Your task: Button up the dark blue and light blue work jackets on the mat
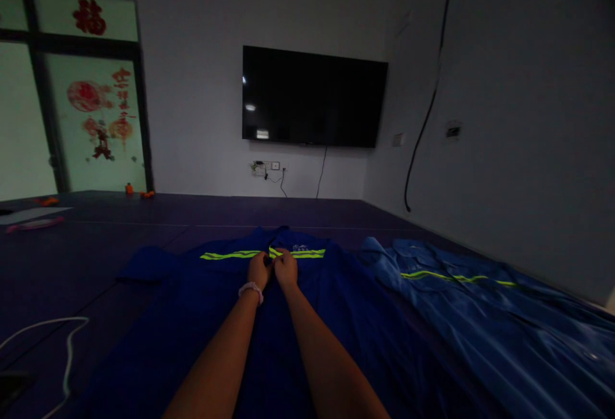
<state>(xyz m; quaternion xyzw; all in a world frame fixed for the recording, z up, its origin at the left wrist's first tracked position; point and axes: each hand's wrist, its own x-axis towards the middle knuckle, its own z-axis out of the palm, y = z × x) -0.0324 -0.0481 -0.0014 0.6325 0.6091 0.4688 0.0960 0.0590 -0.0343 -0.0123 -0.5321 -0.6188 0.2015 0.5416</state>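
Note:
A dark blue work jacket (192,316) with yellow-green reflective stripes across the chest lies spread out in front of me. My left hand (259,270), with a pale scrunchie (250,290) on its wrist, is closed at the jacket's front opening. Beside it, my right hand (286,268) pinches the front edge where the stripe is lifted. The fingertips of both hands nearly meet at chest height on the jacket. Whatever small part lies between the fingers is hidden.
A lighter blue garment (461,303) with a yellow stripe lies to the right. A white cable (70,348) curves at the lower left. Small orange objects (129,189) sit by the glass door. A black television (314,98) hangs on the far wall; a dark cable (423,131) hangs right.

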